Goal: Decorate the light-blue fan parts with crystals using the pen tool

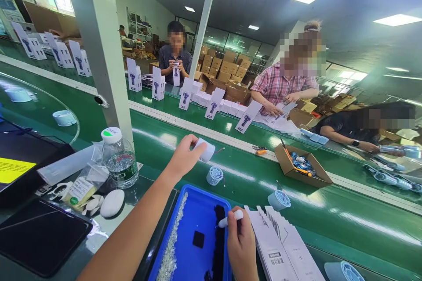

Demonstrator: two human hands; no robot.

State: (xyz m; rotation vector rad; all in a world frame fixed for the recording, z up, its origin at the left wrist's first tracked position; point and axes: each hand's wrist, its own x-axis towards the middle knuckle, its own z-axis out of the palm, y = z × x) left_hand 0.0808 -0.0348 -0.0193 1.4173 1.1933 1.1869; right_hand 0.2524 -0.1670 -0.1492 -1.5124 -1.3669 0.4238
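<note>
Head camera view: a worker's left hand [187,156] grips a pale cylindrical part [207,151] in the air over a green conveyor belt [244,162], thumb and fingers drawn in around its sides, while the right hand [242,243] curls closely around a white pen-like tool [234,217] above a blue tray [201,206]. The tool points at a band of black pieces [219,246] along the tray's right side; whether its tip touches them or carries one cannot be told.

Work on the held part appears to be midway, with tool and part apart and no finished result visible on it. A wired round part [215,176] sits on the belt just below the left hand; a second round part [279,200] stands farther right, and a third round part [341,271] shows at the lower edge. Which of these are done and which are waiting is unclear. Supplies suggest plenty remains: a lone black square [198,239] lies mid-tray, and small clear bits [169,241] line the left wall.

Flat printed cartons [280,246] lie beside the tray, not yet folded up. Across the divider, printed boxes [185,94] stand with flaps raised, their packing seemingly unfinished.
</note>
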